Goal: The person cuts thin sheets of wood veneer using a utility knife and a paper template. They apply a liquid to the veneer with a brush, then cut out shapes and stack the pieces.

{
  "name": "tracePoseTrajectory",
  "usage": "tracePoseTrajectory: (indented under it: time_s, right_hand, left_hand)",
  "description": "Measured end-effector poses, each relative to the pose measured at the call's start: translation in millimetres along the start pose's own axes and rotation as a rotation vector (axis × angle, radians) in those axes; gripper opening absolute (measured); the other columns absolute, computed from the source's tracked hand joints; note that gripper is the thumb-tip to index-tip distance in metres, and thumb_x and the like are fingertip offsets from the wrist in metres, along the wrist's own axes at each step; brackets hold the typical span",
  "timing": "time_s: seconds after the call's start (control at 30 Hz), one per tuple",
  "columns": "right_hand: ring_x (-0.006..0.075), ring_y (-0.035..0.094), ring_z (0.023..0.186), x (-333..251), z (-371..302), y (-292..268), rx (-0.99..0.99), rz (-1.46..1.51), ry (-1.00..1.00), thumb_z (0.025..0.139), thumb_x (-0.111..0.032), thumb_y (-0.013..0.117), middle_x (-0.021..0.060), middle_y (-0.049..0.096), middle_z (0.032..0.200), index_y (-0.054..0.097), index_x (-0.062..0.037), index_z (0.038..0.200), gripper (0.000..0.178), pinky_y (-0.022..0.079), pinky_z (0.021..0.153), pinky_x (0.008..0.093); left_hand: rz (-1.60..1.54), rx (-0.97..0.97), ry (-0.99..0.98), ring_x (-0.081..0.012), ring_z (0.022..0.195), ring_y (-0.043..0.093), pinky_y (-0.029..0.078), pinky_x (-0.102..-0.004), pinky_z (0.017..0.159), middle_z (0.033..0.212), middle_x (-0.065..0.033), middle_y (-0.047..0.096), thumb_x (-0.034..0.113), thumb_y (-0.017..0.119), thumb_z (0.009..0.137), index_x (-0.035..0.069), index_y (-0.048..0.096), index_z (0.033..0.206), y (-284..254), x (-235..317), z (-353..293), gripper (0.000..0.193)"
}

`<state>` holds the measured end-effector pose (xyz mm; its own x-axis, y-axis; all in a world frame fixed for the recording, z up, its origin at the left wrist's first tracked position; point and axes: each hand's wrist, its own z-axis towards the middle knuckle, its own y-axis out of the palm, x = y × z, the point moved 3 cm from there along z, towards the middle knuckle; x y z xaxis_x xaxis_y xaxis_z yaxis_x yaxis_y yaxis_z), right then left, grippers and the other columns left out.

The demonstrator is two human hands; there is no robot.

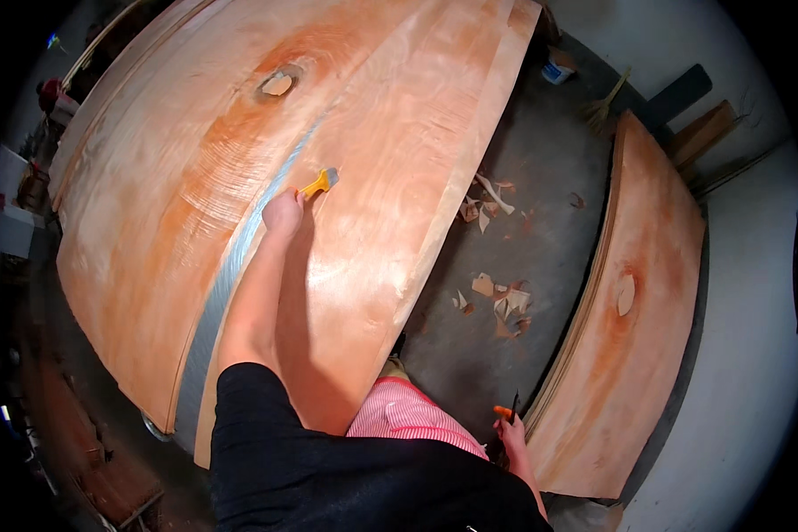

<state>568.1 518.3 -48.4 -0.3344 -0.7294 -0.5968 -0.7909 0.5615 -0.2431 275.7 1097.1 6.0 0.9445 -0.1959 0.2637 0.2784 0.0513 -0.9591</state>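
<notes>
My left hand (284,213) reaches out over a large wood veneer sheet (390,160), closed round a putty knife (317,183) with a yellow handle and a grey blade. The blade points away from me, over the sheet; whether it touches the wood I cannot tell. A shiny grey strip (230,266) runs lengthwise beside my left forearm, with more veneer on its far left side. Low at my right side, my right hand (512,432) is closed on a small tool (504,412) with an orange part and a thin dark part. Its exact kind is unclear.
A stack of narrower veneer sheets (629,310) lies to the right, a knot mark in its top sheet. Between the stacks, torn wood scraps (510,306) lie on the dark floor (452,346). A broom (601,111) and boards (702,133) stand by the right wall.
</notes>
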Motion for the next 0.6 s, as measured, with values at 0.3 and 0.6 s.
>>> tracePoseTrajectory:
  time_s: [0.3,0.6]
  right_hand:
    - [0.0068,0.041,0.047,4,56,2,-0.157,-0.303,-0.104,0.076,-0.001,0.039,0.0024,0.051,0.062,0.05,-0.0058,0.099,0.025,0.031,0.041,0.019]
    - [0.007,0.038,0.042,11,101,-27,-0.225,-0.442,-0.103,0.082,-0.007,0.038,0.002,0.051,0.058,0.049,-0.0051,0.093,0.015,0.031,0.038,0.0204]
  left_hand:
    - [0.274,-0.316,0.005,-0.0278,0.062,0.055,0.042,-0.0398,0.055,0.065,-0.012,0.056,0.026,0.048,0.074,0.008,0.055,0.073,-62,-21,-63,0.019]
    - [0.323,-0.353,-0.077,-0.0273,0.065,0.055,0.042,-0.0396,0.056,0.067,-0.0105,0.056,0.026,0.049,0.074,0.009,0.055,0.072,-98,-82,-208,0.018]
